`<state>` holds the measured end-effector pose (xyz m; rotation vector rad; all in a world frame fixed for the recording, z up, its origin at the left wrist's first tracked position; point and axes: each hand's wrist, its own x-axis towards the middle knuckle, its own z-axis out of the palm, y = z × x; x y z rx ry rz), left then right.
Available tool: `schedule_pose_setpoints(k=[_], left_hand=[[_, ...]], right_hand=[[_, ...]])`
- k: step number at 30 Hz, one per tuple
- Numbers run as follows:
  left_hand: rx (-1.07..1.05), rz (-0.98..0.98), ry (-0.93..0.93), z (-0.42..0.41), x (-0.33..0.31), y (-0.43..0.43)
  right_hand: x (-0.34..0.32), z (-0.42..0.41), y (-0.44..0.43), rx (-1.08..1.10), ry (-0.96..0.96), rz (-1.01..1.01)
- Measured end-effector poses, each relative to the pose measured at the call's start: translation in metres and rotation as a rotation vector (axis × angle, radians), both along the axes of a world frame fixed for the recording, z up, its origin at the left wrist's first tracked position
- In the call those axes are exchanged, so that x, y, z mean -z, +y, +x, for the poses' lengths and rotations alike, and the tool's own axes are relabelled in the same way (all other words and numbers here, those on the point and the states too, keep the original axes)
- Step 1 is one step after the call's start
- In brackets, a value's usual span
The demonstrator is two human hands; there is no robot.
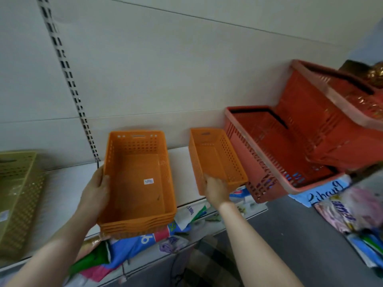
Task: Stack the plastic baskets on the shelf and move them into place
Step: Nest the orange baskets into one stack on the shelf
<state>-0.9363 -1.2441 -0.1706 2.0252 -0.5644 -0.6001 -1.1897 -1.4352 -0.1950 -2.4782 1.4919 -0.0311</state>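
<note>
A stack of several nested orange plastic baskets (138,187) sits on the white shelf (62,187), its front end jutting past the shelf edge. My left hand (94,193) grips the stack's left wall. To its right stands a smaller, narrower orange basket (215,160). My right hand (215,189) holds that basket's near end. Both orange baskets are perforated and have nothing inside but a small label in the stack's top one.
An olive-green perforated basket (18,195) stands on the shelf at far left. Red shopping baskets (269,150) (331,112) are at the right, the upper one tilted. Packaged goods (145,243) fill the shelf below. A slotted upright (68,79) runs up the wall.
</note>
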Motion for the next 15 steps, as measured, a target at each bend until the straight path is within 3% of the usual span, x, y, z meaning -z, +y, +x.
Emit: schedule_pose_setpoints(k=[3, 8, 10, 12, 13, 15], left_hand=[[-0.032, 0.008, -0.021, -0.003, 0.0, -0.006], [-0.061, 0.029, -0.017, -0.002, 0.0, -0.012], [-0.062, 0.049, -0.027, -0.002, 0.0, -0.012], [-0.061, 0.058, -0.042, -0.002, -0.001, -0.012], [-0.064, 0.056, -0.044, -0.002, -0.001, -0.012], [-0.073, 0.059, -0.041, -0.004, -0.002, -0.012]], right_hand=[[0.006, 0.005, 0.004, -0.144, -0.073, -0.033], [-0.007, 0.02, 0.001, -0.217, -0.207, 0.321], [-0.012, 0.021, -0.018, -0.106, -0.266, 0.156], [-0.017, 0.016, -0.043, 0.012, -0.189, -0.096], [-0.02, 0.014, -0.053, 0.063, -0.12, -0.136], [-0.019, 0.011, -0.066, 0.159, -0.052, -0.008]])
